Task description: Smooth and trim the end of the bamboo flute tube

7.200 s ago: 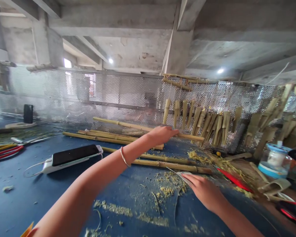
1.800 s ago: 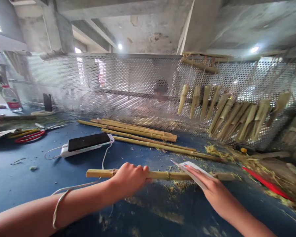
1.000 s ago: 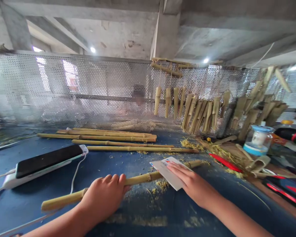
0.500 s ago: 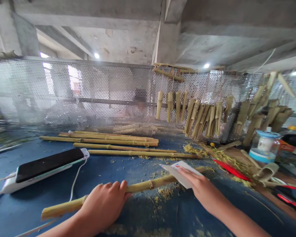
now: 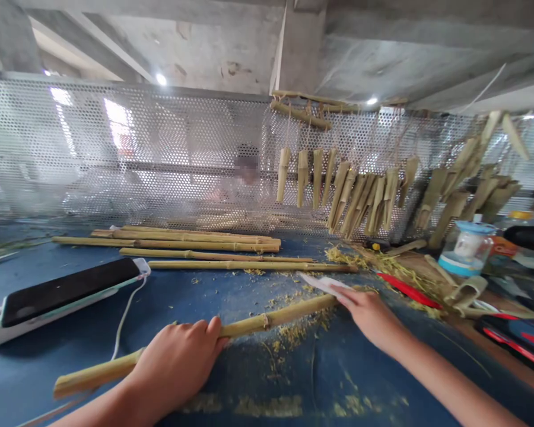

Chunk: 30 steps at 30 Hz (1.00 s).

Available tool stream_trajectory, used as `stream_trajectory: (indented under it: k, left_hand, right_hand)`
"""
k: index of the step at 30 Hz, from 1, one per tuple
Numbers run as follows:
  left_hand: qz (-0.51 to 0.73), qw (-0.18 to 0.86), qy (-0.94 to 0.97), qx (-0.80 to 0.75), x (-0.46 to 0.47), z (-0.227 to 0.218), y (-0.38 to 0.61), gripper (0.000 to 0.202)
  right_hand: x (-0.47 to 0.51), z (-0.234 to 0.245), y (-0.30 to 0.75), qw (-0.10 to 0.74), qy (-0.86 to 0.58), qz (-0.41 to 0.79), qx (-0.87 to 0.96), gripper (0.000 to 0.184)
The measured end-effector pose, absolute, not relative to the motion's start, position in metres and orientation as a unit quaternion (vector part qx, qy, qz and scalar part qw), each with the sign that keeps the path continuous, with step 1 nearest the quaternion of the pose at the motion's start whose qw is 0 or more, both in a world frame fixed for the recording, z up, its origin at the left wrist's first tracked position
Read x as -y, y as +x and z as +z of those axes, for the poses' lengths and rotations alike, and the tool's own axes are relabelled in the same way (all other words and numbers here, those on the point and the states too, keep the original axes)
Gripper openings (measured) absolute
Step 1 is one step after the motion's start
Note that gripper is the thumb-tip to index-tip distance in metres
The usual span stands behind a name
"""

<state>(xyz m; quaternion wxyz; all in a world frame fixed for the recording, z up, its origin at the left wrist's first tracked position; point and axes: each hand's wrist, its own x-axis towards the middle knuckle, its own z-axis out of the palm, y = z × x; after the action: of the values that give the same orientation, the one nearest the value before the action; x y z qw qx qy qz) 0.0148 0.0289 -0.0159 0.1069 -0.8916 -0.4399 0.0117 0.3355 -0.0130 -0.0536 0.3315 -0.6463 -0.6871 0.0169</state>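
A length of bamboo (image 5: 289, 313) slants across the blue work surface, its near-left end toward me. My left hand (image 5: 178, 362) is wrapped round it left of the middle. Toward its far-right end, my right hand (image 5: 369, 311) grips a folded sheet of sandpaper (image 5: 323, 284), pale with a printed back, and presses it over the bamboo. The fingertips there are partly hidden by the sheet. Yellowish shavings (image 5: 293, 335) lie beneath and beside the bamboo.
Several bamboo poles (image 5: 182, 243) lie farther back, before a perforated metal screen (image 5: 182, 142). Bamboo pieces (image 5: 360, 198) hang on it; a person is behind. A phone (image 5: 71, 290) with cables is at left. A red tool (image 5: 409, 290) and a jar (image 5: 465, 249) stand right.
The sandpaper has tilted from showing its broad face to nearly edge-on, closer round the bamboo, as my right hand turned. My left hand keeps its grip. The whole view has shifted slightly.
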Motion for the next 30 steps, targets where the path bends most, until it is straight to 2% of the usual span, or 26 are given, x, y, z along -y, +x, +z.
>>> stream_trajectory:
  k: [3,7,11,15,17,19,23,30]
  left_hand:
    - [0.013,0.098,-0.891,0.443,-0.03,-0.015,0.014,0.035]
    - [0.015,0.091,-0.89,0.446,-0.03,-0.015,0.014,0.033]
    - [0.018,0.081,-0.884,0.46,-0.03,-0.015,0.015,0.033]
    - [0.015,0.107,-0.885,0.453,-0.03,-0.013,0.017,0.035]
    - [0.01,0.117,-0.885,0.45,-0.03,-0.012,0.018,0.036]
    - [0.004,0.115,-0.886,0.45,-0.031,-0.012,0.017,0.037]
    - [-0.009,0.114,-0.89,0.441,-0.033,-0.016,0.014,0.04]
    - [0.02,0.126,-0.888,0.442,-0.033,-0.019,0.013,0.032]
  right_hand:
    - [0.014,-0.052,0.336,0.32,-0.6,0.047,0.732,0.057]
    - [0.013,-0.053,0.331,0.344,-0.639,0.018,0.688,0.045]
    - [0.016,-0.05,0.319,0.358,-0.6,0.043,0.714,0.038]
    - [0.021,-0.044,0.337,0.408,-0.713,-0.123,0.556,0.04]
    - [0.022,-0.042,0.355,0.389,-0.735,-0.195,0.52,0.044]
    - [0.02,-0.043,0.37,0.338,-0.745,-0.215,0.534,0.045]
    - [0.015,-0.05,0.376,0.252,-0.75,-0.149,0.593,0.042]
    - [0.012,-0.05,0.352,0.304,-0.666,-0.053,0.679,0.039]
